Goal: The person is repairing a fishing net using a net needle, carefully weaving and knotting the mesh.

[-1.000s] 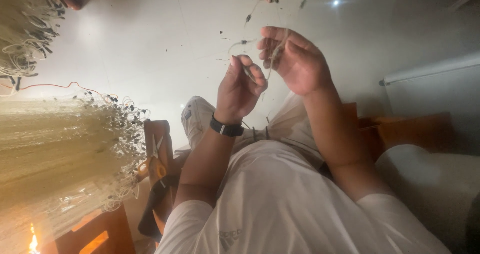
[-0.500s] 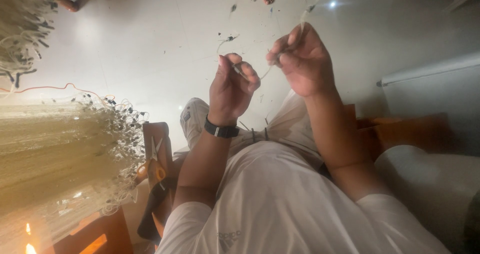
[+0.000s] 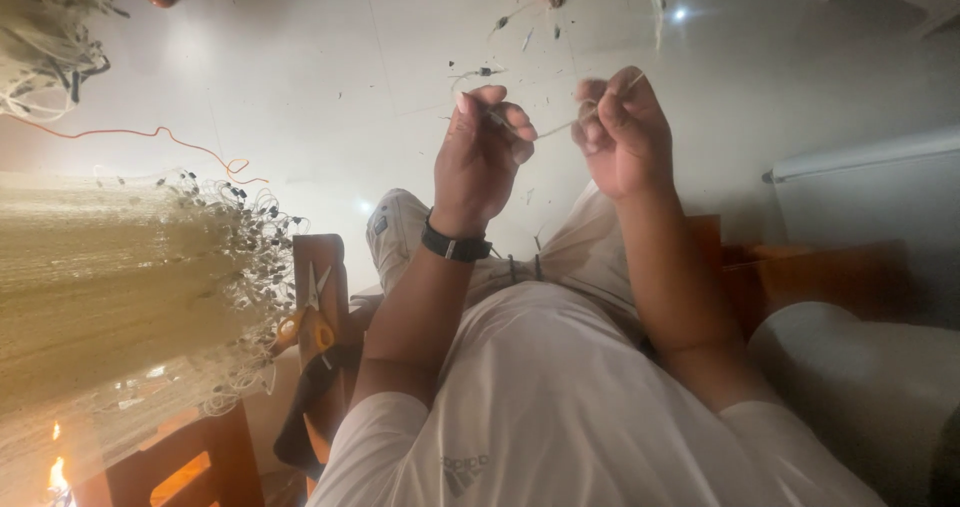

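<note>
My left hand [image 3: 480, 157], with a black wristband [image 3: 455, 245], is raised over my lap and pinches one end of a thin pale line [image 3: 555, 127]. My right hand [image 3: 625, 137] pinches the other end, a short gap away. The line runs taut between the two hands, and a short tail sticks up past my right fingers. Both fists are closed around the line.
A big bundle of pale fishing net [image 3: 110, 277] with small dark weights hangs at the left. Orange-handled scissors [image 3: 312, 317] lie on a wooden piece beside my knee. An orange cord [image 3: 170, 137] and scraps of line [image 3: 520, 27] lie on the white floor.
My hands were close together over the line a second ago. They have since drawn apart sideways and pulled the line straight between them.
</note>
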